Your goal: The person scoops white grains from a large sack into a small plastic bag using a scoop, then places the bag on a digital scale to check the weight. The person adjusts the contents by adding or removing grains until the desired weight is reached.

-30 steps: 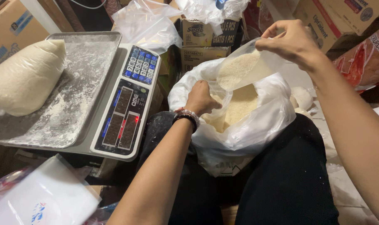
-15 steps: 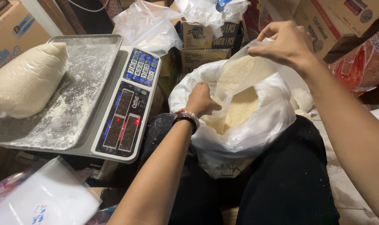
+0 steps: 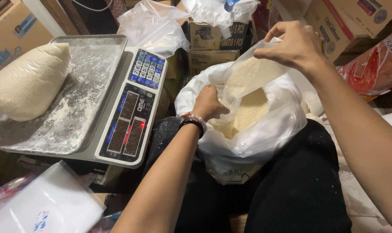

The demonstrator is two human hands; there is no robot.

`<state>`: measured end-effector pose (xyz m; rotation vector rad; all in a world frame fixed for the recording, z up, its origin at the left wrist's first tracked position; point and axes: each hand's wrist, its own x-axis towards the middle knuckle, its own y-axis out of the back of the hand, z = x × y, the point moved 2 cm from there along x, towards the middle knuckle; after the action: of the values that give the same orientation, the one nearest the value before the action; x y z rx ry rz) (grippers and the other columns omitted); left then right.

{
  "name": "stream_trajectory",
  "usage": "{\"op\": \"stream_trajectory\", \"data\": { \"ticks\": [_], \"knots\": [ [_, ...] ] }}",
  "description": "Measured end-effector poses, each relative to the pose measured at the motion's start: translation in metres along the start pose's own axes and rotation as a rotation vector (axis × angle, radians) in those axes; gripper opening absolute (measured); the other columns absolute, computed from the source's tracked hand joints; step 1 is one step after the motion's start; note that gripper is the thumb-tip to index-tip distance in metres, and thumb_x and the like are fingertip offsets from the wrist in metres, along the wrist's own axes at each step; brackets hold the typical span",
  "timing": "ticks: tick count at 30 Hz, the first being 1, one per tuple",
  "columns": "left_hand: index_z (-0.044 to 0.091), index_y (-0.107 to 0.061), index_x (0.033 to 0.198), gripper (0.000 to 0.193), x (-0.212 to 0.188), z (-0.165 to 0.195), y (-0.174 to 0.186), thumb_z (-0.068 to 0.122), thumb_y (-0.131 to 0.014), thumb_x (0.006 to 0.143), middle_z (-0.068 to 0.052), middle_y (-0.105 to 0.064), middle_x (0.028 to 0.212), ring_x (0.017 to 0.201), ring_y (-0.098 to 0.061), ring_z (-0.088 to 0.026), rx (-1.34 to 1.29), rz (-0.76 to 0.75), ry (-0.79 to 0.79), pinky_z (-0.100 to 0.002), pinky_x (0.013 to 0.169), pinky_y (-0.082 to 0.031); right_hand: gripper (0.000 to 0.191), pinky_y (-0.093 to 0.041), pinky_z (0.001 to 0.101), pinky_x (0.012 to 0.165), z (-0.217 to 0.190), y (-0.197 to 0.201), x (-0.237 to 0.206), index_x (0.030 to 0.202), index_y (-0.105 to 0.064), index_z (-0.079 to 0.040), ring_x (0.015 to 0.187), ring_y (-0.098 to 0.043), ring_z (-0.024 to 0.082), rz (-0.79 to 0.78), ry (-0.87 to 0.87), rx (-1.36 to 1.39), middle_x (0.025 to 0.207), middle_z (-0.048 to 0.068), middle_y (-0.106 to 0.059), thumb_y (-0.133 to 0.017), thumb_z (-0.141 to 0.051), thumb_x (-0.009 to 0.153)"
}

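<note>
Head view showed the right hand (image 3: 297, 45) pinching a small clear bag (image 3: 247, 75) partly filled with white grains, held above the big white sack (image 3: 265, 138) on the person's lap; the left hand (image 3: 209, 103) reached inside the sack, its grip hidden.

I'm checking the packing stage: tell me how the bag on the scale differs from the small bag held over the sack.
The bag on the scale is plump and lies on its side on the floury tray; the small clear bag is only partly filled. The first lies untouched; the second hangs with its mouth pinched by the right hand, while the left hand reaches into the big white sack. Both are clear plastic holding pale, whitish contents.
</note>
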<state>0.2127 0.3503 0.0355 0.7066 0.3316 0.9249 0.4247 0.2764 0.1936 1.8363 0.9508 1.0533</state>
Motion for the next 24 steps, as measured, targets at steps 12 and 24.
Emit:
{"op": "stream_trajectory", "data": {
  "ticks": [12,24],
  "knots": [
    [-0.010,-0.059,0.102,0.062,-0.0047,0.0054,0.0049,0.015,-0.093,0.057,-0.019,-0.061,0.116,0.085,-0.074,-0.027,-0.059,-0.030,0.034,-0.035,0.062,-0.064,0.056,-0.052,0.0484,0.097,-0.0078,0.0015,-0.0034,0.106,-0.079,-0.022,0.101,-0.072,0.035,0.017,0.014,-0.020,0.104,0.014,-0.077,-0.086,-0.056,0.062],
    [-0.009,-0.059,0.101,0.062,-0.0053,0.0081,0.0055,0.017,-0.093,0.056,-0.019,-0.061,0.115,0.089,-0.073,-0.027,-0.025,-0.021,0.022,-0.035,0.068,-0.064,0.057,-0.054,0.0506,0.092,-0.0091,-0.0034,-0.0022,0.106,-0.079,-0.022,0.099,-0.072,0.035,0.019,0.027,-0.049,0.099,0.015,-0.077,-0.085,-0.057,0.061]
  ]
}}
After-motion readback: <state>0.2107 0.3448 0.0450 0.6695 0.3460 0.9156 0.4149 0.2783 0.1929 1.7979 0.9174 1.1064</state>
